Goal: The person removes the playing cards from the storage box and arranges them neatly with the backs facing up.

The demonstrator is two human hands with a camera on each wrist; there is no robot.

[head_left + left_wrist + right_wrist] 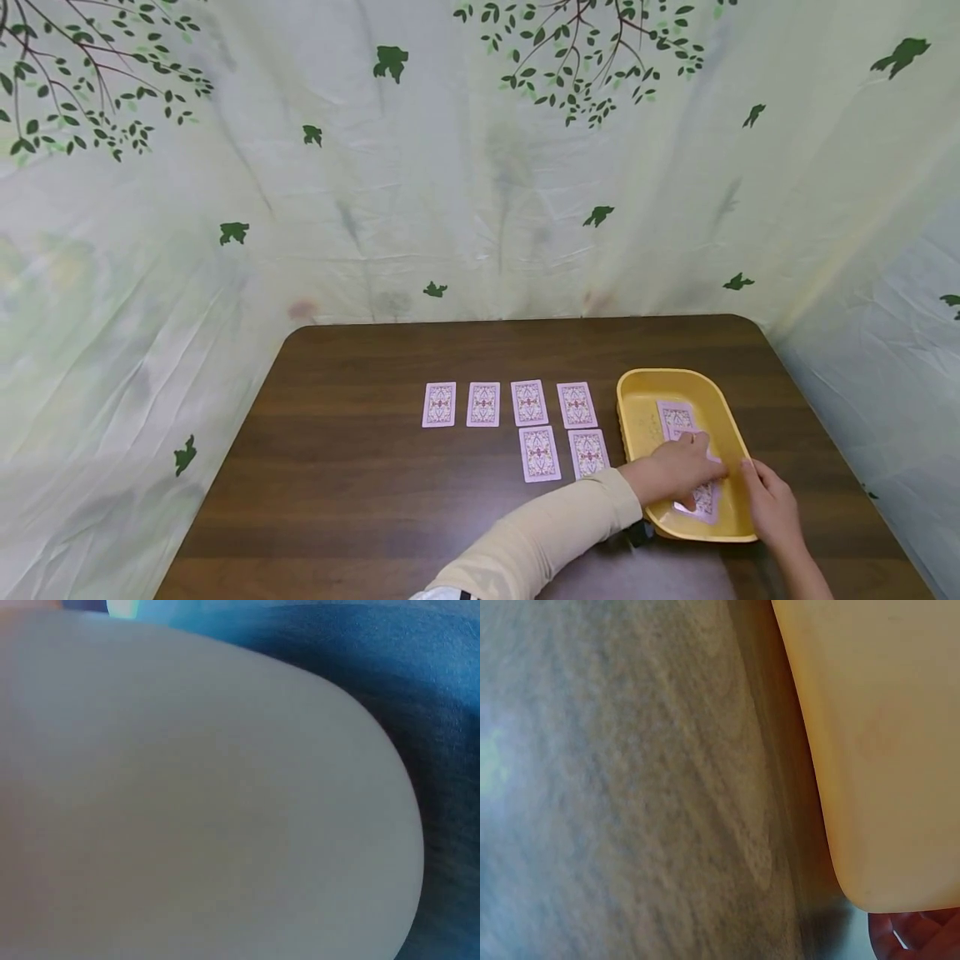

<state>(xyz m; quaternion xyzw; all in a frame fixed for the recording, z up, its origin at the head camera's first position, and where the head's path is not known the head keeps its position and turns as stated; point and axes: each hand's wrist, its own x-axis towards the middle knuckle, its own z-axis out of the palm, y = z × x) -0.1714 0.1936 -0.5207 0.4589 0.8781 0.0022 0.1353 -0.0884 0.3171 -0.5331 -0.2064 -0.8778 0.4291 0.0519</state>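
My right hand grips the right side of a yellow plastic tray; in the right wrist view its curled fingers show at the edge of the tray. From the left, my left hand reaches across the near rim into the tray. Its fingers are over a purple-patterned playing card, and I cannot tell whether they pinch it. Another playing card lies face down farther back in the tray, partly covered by that hand. The left wrist view is mostly filled by a pale, blurred surface.
Left of the tray, face-down cards lie on the brown table: a back row with a left-end card, and two in front, including one card. A small black object sits by the tray's near-left corner. A leaf-printed curtain hangs behind.
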